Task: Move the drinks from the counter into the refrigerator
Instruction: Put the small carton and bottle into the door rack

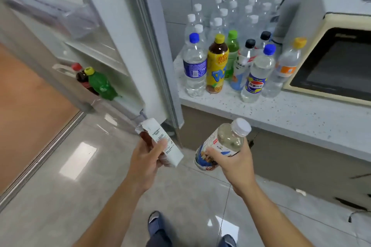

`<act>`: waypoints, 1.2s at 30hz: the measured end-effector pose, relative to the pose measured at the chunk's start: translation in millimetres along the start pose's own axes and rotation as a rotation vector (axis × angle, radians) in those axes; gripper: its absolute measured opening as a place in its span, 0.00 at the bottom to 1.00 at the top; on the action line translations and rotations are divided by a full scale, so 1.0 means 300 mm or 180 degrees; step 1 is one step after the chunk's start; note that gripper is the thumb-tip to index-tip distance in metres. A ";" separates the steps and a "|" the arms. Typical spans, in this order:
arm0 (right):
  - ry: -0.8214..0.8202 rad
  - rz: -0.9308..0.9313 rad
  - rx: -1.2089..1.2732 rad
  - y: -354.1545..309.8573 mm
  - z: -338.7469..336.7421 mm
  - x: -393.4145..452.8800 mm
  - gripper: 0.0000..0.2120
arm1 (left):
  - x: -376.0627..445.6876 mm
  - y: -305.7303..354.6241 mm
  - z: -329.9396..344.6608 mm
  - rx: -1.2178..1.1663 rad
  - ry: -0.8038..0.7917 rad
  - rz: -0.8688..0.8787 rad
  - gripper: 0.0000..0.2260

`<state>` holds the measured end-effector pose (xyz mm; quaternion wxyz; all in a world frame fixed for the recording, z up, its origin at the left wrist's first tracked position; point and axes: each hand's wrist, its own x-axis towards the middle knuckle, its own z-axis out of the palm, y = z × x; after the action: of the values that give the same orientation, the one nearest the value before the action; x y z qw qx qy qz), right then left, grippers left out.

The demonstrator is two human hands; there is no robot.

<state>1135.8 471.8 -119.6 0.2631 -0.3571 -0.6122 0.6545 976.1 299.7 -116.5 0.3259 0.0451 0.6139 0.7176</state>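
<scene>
**Two drinks in the door, two in hand, most of the row still waiting**

The job looks barely begun. In the lower door shelf (pixel 128 94) of the open refrigerator stand only a red-capped cola bottle (pixel 81 77) and, touching it, a green bottle with a yellow cap (pixel 102 85); the shelves above it appear bare, though that part of the picture is blurred.

Two more drinks are on their way. The left hand (pixel 147 159) is wrapped around a white drink carton (pixel 160 142), thumb across its face, tilted toward the door. The right hand (pixel 233 161) is curled around a white-capped bottle with a picture label (pixel 220 144), held slanted, cap toward the counter. Both hang over the floor, between fridge and counter.

Left on the speckled tabletop (pixel 281 110) is the bulk of the work: a blue-capped water bottle (pixel 194 64), a yellow tea bottle (pixel 216 64), a green-capped bottle (pixel 232 52), two black-capped bottles, a Pepsi-labelled bottle (pixel 257 74) and an orange-capped bottle (pixel 287 66), with a crowd of white-capped clear bottles (pixel 226 16) behind them.

A cream microwave (pixel 329 62) stands just beside the orange-capped bottle, crowding reaches on that side. The edge of the refrigerator door (pixel 120 36) sits between the counter and the shelves, so each carry probably has to go round it. The closely packed front row could topple if one is pulled carelessly.
</scene>
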 end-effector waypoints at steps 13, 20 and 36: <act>0.0134 -0.0997 -0.0169 -0.188 0.825 -0.037 0.38 | 0.299 0.449 -0.672 0.0540 0.0306 0.0891 0.09; 0.0600 -0.1371 -0.0574 -0.254 1.068 0.106 0.36 | 0.492 0.554 -0.688 0.0792 0.0041 0.1229 0.27; 0.0412 -0.0083 -0.1684 -0.142 1.133 0.320 0.28 | 0.735 0.499 -0.592 0.2724 -0.0255 0.1345 0.30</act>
<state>805.2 343.1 -92.9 0.2077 -0.4465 -0.7484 0.4443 659.1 258.7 -97.1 0.1484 0.3267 0.8186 0.4486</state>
